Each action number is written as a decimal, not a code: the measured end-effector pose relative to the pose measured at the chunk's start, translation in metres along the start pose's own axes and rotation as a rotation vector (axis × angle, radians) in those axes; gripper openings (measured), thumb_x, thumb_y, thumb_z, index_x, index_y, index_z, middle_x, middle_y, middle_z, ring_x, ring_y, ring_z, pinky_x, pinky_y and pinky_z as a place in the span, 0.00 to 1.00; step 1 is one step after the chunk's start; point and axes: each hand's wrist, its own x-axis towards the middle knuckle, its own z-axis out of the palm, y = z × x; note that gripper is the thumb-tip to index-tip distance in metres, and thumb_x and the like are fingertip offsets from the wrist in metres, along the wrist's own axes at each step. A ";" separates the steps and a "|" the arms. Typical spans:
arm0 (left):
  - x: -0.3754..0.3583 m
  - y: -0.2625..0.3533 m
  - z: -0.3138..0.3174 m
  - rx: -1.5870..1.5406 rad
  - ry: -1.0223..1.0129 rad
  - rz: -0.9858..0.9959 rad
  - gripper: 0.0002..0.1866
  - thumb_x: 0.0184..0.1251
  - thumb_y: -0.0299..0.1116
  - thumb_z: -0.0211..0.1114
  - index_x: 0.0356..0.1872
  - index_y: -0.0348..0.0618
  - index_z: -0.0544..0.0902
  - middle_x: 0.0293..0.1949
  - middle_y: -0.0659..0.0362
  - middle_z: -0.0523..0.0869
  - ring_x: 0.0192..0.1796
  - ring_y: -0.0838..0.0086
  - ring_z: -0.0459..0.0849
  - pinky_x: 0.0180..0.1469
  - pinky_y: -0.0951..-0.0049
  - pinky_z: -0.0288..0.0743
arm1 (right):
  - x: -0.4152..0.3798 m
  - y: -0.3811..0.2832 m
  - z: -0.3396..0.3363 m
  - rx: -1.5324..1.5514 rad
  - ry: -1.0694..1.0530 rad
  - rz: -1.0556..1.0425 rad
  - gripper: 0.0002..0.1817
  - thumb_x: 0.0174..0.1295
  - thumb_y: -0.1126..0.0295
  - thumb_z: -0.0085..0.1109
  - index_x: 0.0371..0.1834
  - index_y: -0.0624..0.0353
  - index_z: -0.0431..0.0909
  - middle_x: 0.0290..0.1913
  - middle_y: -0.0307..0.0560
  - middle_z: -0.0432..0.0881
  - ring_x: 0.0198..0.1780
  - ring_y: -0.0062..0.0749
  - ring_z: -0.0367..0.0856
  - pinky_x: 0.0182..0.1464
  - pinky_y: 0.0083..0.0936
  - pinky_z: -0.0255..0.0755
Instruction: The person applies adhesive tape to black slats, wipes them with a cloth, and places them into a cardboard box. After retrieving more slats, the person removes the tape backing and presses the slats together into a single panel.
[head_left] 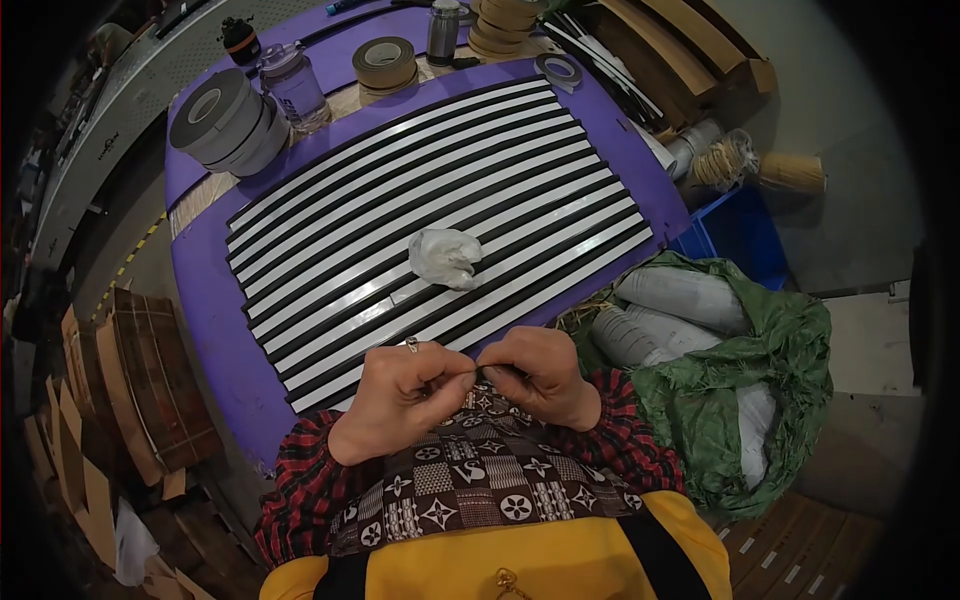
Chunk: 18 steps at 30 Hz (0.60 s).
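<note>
My left hand (403, 396) and my right hand (541, 374) meet in front of my chest, just above the patterned apron (470, 480). Thumb and forefinger are pinched on both, fingertips nearly touching. A small dark bit shows between the fingertips, too small to name. Beyond them, black strips (400, 192) lie in spaced parallel rows over a white, glossy surface (350, 268) on the purple table (222, 300). A crumpled white cloth or wad (444, 257) rests on the strips, apart from both hands.
Large tape rolls (225, 125), a clear bottle (295, 88) and brown tape rolls (385, 66) stand along the table's far side. At right are a green woven sack (790, 340) with grey wrapped bundles and a blue bin (740, 235). Cardboard (150, 385) stands at left.
</note>
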 end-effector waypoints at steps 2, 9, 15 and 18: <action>-0.001 -0.006 0.001 -0.260 -0.017 -0.103 0.03 0.53 0.21 0.61 0.29 0.33 0.81 0.20 0.60 0.80 0.20 0.84 0.75 0.22 0.84 0.67 | 0.002 0.001 0.002 0.023 -0.002 -0.031 0.05 0.50 0.74 0.60 0.30 0.60 0.75 0.19 0.42 0.71 0.19 0.32 0.71 0.21 0.23 0.63; -0.001 -0.010 -0.001 -0.517 -0.031 -0.316 0.04 0.57 0.21 0.58 0.30 0.30 0.78 0.25 0.60 0.80 0.25 0.84 0.77 0.26 0.86 0.69 | 0.008 0.008 0.011 0.190 0.006 0.090 0.07 0.49 0.73 0.61 0.31 0.59 0.75 0.21 0.42 0.73 0.20 0.33 0.71 0.21 0.24 0.63; 0.000 -0.016 0.001 -0.454 0.065 -0.318 0.03 0.57 0.22 0.58 0.30 0.32 0.77 0.25 0.64 0.78 0.26 0.86 0.73 0.29 0.86 0.68 | 0.015 -0.002 0.011 -0.529 0.339 -0.146 0.06 0.53 0.72 0.60 0.32 0.62 0.76 0.24 0.44 0.75 0.22 0.31 0.73 0.24 0.21 0.66; 0.002 -0.017 0.004 -0.343 0.138 -0.229 0.03 0.55 0.22 0.59 0.29 0.31 0.78 0.20 0.64 0.77 0.22 0.87 0.70 0.23 0.86 0.64 | 0.008 -0.001 0.018 -0.049 0.190 0.061 0.06 0.52 0.74 0.61 0.31 0.64 0.76 0.24 0.44 0.76 0.22 0.27 0.74 0.24 0.18 0.67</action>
